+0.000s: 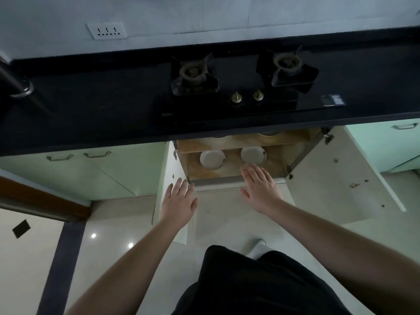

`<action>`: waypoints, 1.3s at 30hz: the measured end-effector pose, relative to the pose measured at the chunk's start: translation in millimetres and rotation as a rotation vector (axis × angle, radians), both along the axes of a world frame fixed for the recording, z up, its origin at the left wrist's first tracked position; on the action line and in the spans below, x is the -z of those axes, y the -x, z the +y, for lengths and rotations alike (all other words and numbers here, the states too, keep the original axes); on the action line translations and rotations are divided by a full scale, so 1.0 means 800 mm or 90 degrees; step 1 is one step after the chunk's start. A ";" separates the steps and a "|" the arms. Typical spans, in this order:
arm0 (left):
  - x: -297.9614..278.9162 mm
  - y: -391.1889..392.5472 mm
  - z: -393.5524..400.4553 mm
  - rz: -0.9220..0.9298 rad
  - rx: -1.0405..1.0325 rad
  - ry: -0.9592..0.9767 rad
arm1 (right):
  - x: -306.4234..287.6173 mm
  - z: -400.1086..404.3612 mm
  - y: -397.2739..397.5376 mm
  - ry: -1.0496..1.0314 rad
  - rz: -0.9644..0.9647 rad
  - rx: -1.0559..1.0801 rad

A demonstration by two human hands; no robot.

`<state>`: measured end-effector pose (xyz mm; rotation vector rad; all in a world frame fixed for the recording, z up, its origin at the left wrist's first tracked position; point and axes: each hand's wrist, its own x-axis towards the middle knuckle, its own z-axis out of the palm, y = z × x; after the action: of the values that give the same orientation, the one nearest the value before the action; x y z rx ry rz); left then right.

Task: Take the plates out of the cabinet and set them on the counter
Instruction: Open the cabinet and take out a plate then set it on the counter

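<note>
Nothing held yet: both my hands are spread flat with straight fingers, reaching down toward the open cabinet under the counter.

Starting on the left, my left hand hovers by the cabinet's lower left corner, close to the edge of the left door, which stands swung out. I can't tell whether a fingertip touches that edge. Up and to the right of this hand, inside on the lower shelf, sits the left plate, white, well beyond my fingers.

Moving right, my right hand is further in, fingertips at the cabinet's front lip and pointing at the right plate, which lies just past them, near but not touched. Above, on the upper shelf, I glimpse two more pale rims, mostly hidden by the counter's edge. Off to the right of this hand the right door hangs wide open.

So I judge this as the reach, before the first pick. Next, my right hand needs to go deeper, get fingers under the rim of the right plate and thumb on top, then lift it out clear of the shelf above. The stove takes the middle of the counter, so a bare dark stretch to its left looks like the landing spot.
</note>
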<state>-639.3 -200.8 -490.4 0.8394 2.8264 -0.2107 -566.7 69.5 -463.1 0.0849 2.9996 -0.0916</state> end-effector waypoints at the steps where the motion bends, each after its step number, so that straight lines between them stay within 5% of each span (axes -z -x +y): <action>1: -0.002 0.004 0.012 -0.002 0.004 -0.015 | 0.002 0.005 0.004 0.004 0.003 0.004; 15: 0.038 0.122 0.142 -0.080 -0.016 -0.010 | 0.077 0.082 0.115 0.114 -0.032 -0.036; 39: 0.370 0.308 0.234 0.046 -0.142 -0.201 | 0.387 0.130 0.321 0.077 0.145 0.043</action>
<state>-885.4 -13.9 -786.3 0.5708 3.0382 0.2465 -823.7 173.3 -773.0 0.1743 3.2088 -0.3100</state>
